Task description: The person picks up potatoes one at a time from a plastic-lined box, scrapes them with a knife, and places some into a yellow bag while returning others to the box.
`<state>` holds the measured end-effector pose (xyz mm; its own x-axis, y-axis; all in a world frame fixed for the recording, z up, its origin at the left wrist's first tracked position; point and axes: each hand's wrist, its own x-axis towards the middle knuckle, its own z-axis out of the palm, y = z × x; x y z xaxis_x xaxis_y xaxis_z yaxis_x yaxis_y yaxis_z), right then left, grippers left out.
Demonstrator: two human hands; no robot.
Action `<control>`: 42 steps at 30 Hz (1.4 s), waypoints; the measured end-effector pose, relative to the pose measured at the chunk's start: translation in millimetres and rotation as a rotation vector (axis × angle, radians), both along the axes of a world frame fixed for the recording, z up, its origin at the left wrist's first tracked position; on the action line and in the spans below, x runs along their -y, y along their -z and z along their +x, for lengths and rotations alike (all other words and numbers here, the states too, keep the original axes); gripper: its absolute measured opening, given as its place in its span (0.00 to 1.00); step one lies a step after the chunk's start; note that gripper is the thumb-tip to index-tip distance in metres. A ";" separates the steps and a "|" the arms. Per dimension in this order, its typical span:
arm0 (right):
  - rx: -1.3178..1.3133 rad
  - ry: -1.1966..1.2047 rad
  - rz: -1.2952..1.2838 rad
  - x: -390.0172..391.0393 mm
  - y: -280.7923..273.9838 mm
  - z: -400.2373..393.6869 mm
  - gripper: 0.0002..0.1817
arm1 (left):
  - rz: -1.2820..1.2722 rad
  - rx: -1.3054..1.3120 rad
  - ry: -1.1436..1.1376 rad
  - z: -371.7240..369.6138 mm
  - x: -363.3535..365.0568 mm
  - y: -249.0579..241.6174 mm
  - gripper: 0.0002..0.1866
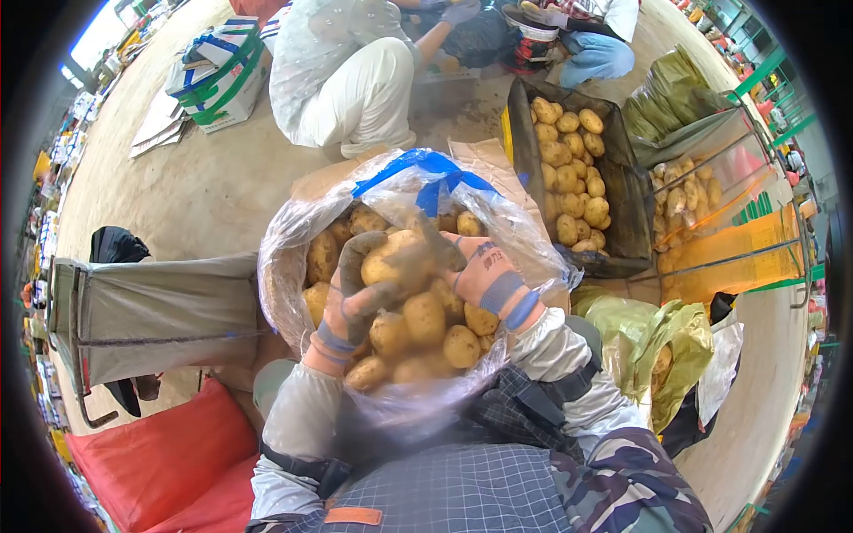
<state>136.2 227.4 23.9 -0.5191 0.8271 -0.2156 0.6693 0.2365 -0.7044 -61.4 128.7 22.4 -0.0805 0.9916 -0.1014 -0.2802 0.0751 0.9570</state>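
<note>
A potato (391, 263) is held above a heap of potatoes in a box (313, 186) lined with clear plastic in front of me. My left hand (348, 293), in an orange and grey work glove, curls round the potato from the left. From the right, the dark fingertips of my right hand (475, 271), gloved alike, close on the same potato; a smudge in the view blurs them. Below the hands lie several loose potatoes (424, 318). Blue tape (426, 163) crosses the liner at the far rim.
A dark crate (626, 178) of potatoes stands beyond, to the right. Farther right, more potatoes (689, 191) lie in a framed holder. A person (346, 80) crouches ahead, another at top right. Left are a grey fabric-covered frame (169, 306), a red sack (169, 453) and a taped carton (227, 84).
</note>
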 end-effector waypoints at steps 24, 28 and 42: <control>0.362 -0.198 0.147 15.1 -5.4 -7.2 0.25 | 0.120 -0.053 -0.026 3.6 -7.6 18.6 0.32; 0.624 -0.430 0.189 13.7 -4.0 -19.4 0.20 | 0.143 -0.192 -0.054 -0.5 -9.7 25.9 0.31; 0.382 -0.225 0.278 5.1 17.9 -7.5 0.19 | 0.043 0.010 -0.054 0.2 -5.7 18.5 0.33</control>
